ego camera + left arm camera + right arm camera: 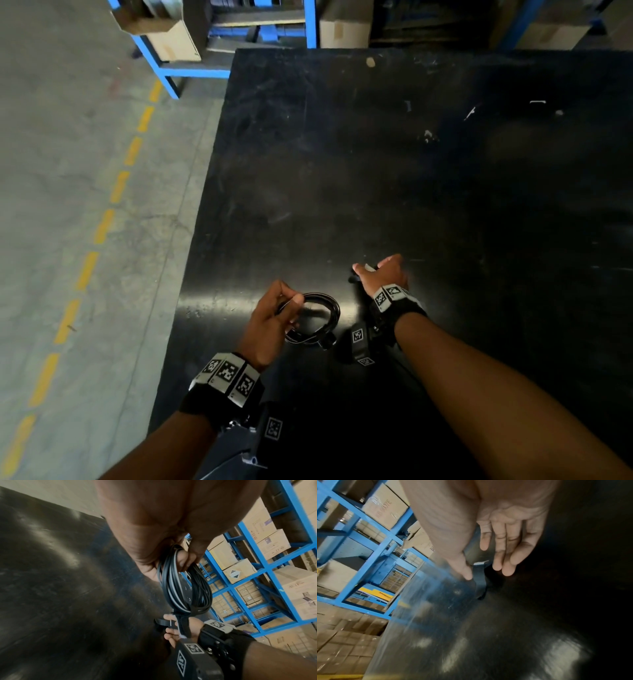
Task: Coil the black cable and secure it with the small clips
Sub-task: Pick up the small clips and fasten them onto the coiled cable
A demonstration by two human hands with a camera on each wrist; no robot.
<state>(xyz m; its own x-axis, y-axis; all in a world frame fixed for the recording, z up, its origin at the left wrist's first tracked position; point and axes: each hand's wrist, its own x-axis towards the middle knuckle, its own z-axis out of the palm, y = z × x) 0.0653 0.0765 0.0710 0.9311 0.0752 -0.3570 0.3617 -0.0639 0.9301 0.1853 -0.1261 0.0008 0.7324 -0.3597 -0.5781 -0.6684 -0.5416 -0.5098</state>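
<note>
**Coil in one hand, strap in the other**

The black cable (313, 318) is already wound into a flat ring of several turns, low in the middle of the head view, hanging just above the dark surface (445, 171). The left hand (270, 322) holds it by the ring's left side, fingers and thumb curled round the bunched strands. In the left wrist view the turns (184, 586) fan out below the grip and gather again at the bottom of the loop, where a short dark strap (183, 626) already seems to wrap them.

The right hand (383, 275) sits just right of the coil, a little higher in the frame. Its thumb and forefinger pinch a small dark clip strap (479, 573) with a pale edge; the other fingers (506, 555) are stretched out loosely. The strap's free end droops toward the surface.

To my eye the cable is light and limp but springy. The turns look ready to slide over each other and splay as soon as the pinch loosens, and the smooth jacket will not help. The best hold is where the strands cross and bunch, squeezed flat, with the next clip put on close beside the holding fingers. The strap looks soft and floppy, so take it near its tip and draw it snug.
</note>
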